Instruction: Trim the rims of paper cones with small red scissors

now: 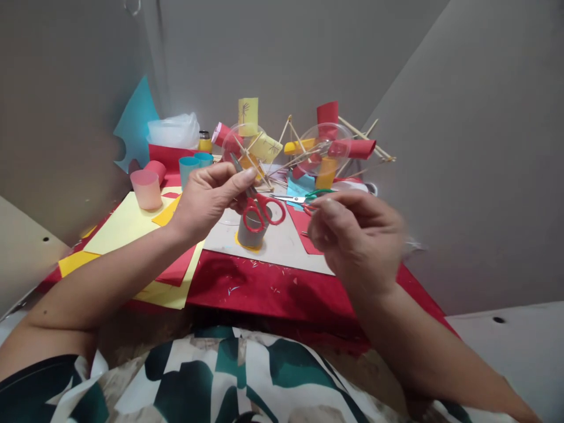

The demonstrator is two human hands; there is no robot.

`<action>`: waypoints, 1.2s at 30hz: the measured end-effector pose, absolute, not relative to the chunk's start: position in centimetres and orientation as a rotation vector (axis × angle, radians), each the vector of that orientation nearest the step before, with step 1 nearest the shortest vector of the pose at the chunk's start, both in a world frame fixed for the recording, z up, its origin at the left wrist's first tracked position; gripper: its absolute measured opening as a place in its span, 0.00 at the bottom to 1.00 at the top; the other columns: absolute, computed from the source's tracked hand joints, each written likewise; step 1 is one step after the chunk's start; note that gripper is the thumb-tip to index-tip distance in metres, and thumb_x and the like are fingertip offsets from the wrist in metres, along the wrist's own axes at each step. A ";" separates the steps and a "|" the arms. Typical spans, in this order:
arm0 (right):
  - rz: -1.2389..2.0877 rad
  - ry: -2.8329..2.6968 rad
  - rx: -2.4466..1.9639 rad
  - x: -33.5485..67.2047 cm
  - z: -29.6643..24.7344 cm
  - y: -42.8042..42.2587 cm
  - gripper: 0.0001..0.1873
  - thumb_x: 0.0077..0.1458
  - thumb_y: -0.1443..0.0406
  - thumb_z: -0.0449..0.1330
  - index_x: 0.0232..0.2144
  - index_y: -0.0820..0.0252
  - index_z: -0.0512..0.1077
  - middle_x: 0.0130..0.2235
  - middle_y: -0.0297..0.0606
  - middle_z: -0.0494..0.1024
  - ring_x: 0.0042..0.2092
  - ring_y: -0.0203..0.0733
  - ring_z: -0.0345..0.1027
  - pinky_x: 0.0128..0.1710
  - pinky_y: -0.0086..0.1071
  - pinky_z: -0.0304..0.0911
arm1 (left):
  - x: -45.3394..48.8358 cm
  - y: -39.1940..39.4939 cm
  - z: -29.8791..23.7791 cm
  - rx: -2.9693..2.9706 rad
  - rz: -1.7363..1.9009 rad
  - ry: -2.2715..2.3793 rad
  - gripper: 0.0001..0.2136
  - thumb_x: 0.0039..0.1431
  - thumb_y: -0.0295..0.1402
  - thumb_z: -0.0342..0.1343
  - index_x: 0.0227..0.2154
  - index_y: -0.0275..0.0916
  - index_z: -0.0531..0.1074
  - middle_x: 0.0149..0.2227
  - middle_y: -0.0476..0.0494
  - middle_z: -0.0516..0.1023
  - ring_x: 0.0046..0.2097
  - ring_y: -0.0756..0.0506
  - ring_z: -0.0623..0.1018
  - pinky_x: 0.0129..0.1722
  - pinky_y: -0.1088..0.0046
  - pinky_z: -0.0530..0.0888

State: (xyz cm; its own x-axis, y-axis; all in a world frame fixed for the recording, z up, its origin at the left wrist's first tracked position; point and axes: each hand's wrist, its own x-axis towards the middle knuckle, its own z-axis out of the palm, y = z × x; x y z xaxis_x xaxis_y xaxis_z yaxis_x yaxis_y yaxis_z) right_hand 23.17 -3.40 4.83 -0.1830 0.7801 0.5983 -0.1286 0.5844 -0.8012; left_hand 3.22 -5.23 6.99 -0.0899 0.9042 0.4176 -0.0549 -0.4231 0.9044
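Note:
My left hand [218, 191] is closed around the blades of a pair of red-handled scissors [264, 214], handles hanging down toward the right. Just beyond them a grey paper tube [251, 235] stands on a small yellow paper piece [249, 245]. Curled in a pinch and slightly blurred, my right hand [356, 238] is raised over the table's right side. A thin tip shows by its fingers; what it grips cannot be made out. Behind that hand are small scissors [299, 200] with green and red handles, partly hidden.
Two clear plastic discs [337, 170] with coloured paper tubes and thin sticks stand at the back. Pink [146, 191] and blue cups [188, 169], a small jar [205, 142] and paper sheets [118, 226] are left. A white board [229, 247] lies on the red cloth [264, 288].

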 end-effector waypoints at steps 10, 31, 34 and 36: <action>0.317 -2.080 -0.788 22.5 4.0 -2.6 0.11 0.53 0.67 0.61 0.19 0.59 0.69 0.18 0.29 0.66 0.21 0.32 0.55 0.22 0.30 0.51 | 7.2 -5.6 7.2 1.965 1.660 1.129 0.13 0.58 0.37 0.61 0.21 0.38 0.70 0.22 0.52 0.71 0.26 0.52 0.71 0.26 0.75 0.66; 0.856 -1.669 -0.909 25.5 2.6 0.9 0.08 0.48 0.60 0.68 0.31 0.57 0.79 0.32 0.35 0.80 0.29 0.35 0.69 0.27 0.28 0.65 | 2.5 -4.1 4.0 3.139 0.339 1.310 0.11 0.65 0.33 0.48 0.29 0.37 0.72 0.26 0.46 0.75 0.24 0.50 0.71 0.22 0.72 0.54; 0.647 -1.849 -0.836 24.3 3.2 1.2 0.04 0.51 0.63 0.66 0.27 0.59 0.78 0.30 0.36 0.79 0.32 0.37 0.70 0.28 0.29 0.63 | 3.0 -4.7 4.5 3.231 0.108 1.277 0.09 0.65 0.30 0.48 0.29 0.38 0.70 0.26 0.46 0.74 0.25 0.49 0.72 0.21 0.72 0.55; 0.549 -1.989 -0.801 23.6 3.4 1.7 0.04 0.51 0.65 0.65 0.25 0.58 0.76 0.29 0.36 0.78 0.31 0.37 0.69 0.29 0.29 0.62 | 3.1 -4.9 4.6 3.304 0.031 1.249 0.08 0.64 0.28 0.48 0.31 0.38 0.69 0.26 0.47 0.74 0.25 0.49 0.73 0.21 0.71 0.57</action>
State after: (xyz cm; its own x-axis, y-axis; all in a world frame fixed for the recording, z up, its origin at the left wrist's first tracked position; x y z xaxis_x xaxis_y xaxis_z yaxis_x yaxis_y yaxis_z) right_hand 23.58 1.71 3.39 -0.3898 0.7187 0.5758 0.3213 0.6921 -0.6464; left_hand 3.14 -4.88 4.58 0.7592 0.6331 0.1506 0.6398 -0.6839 -0.3506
